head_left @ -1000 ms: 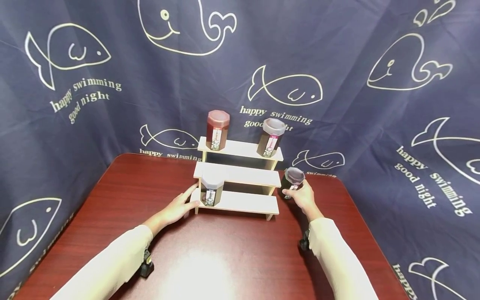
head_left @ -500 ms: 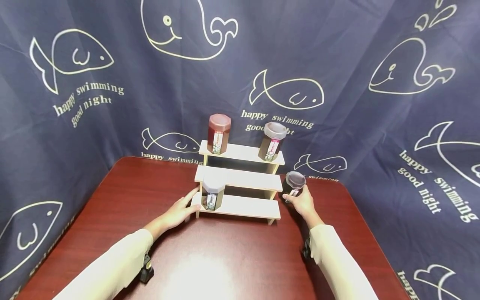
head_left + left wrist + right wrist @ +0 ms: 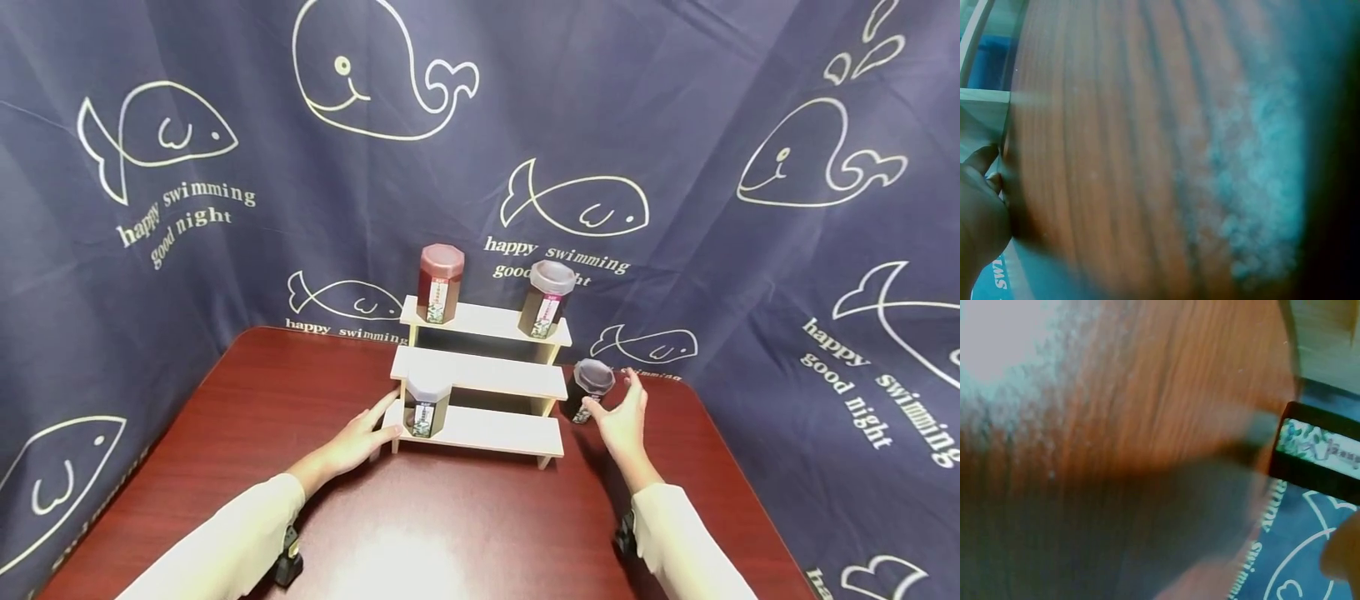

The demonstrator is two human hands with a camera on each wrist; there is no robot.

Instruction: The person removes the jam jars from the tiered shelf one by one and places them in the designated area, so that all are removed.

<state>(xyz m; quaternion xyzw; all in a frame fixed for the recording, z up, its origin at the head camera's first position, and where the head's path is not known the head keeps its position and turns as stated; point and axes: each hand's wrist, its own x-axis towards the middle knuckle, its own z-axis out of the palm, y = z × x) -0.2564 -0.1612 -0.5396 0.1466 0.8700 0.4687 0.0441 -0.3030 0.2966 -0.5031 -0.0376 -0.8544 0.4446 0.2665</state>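
A white three-tier stepped shelf (image 3: 480,372) stands on the table. My left hand (image 3: 354,442) rests against its left end, fingers extended along the side and thumb at the bottom tier; the left wrist view shows this hand (image 3: 982,206) at the edge. Beside the shelf's right end, a dark octagonal jar (image 3: 588,392) with a grey lid stands upright on the table. My right hand (image 3: 624,421) is spread at that jar, thumb by its front and fingers away from its right side. In the right wrist view the jar's label (image 3: 1319,447) shows; most of the hand is out of frame.
On the top tier stand a red-lidded jar (image 3: 440,283) at left and a pale-lidded jar (image 3: 547,300) at right. A white-lidded jar (image 3: 427,406) sits at the bottom tier's left. A dark blue printed curtain (image 3: 420,192) hangs behind the red-brown table (image 3: 465,508).
My right hand has let go of the dark jar and its fingers have spread to the right. The jar stays beside the shelf. The left hand keeps its place; the head view has tilted slightly upward.
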